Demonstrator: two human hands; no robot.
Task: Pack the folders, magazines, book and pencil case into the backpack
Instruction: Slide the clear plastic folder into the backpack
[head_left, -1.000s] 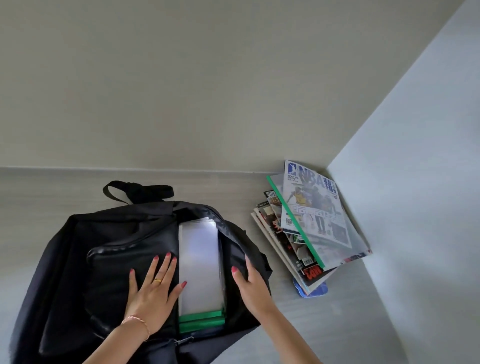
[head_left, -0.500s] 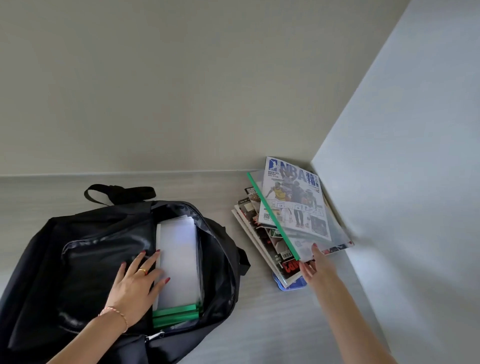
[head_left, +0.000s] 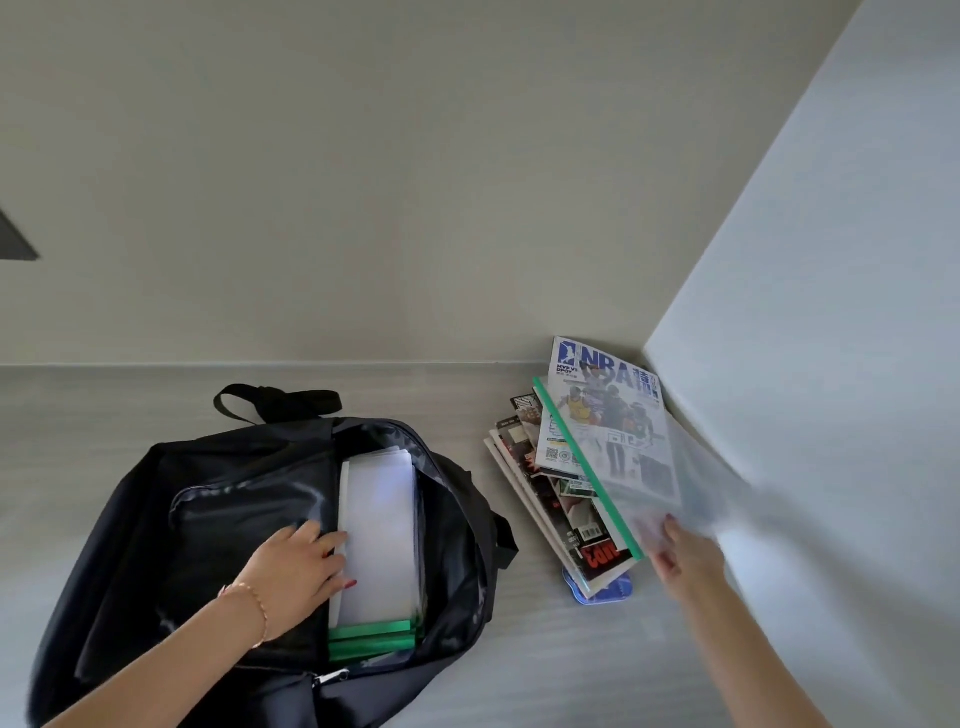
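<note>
A black backpack (head_left: 156, 519) lies open on the grey table, with translucent folders (head_left: 382, 525) with green spines inside its main pocket. My left hand (head_left: 296, 577) grips the edge of the backpack opening beside those folders. To the right lies a stack of magazines (head_left: 556, 499), an NBA one (head_left: 597, 405) uppermost. A clear folder with a green spine (head_left: 644, 467) is tilted up off that stack, its near corner pinched in my right hand (head_left: 680, 556). A blue pencil case (head_left: 602, 590) peeks out from under the stack.
The table (head_left: 545, 665) meets a beige wall at the back and a pale wall (head_left: 831, 364) close on the right, right behind the stack. The backpack's carry loop (head_left: 275, 400) points toward the back wall.
My right hand left the backpack, reached to the stack and took the clear folder's corner, which now lifts off the magazines. My left hand curled onto the opening's edge.
</note>
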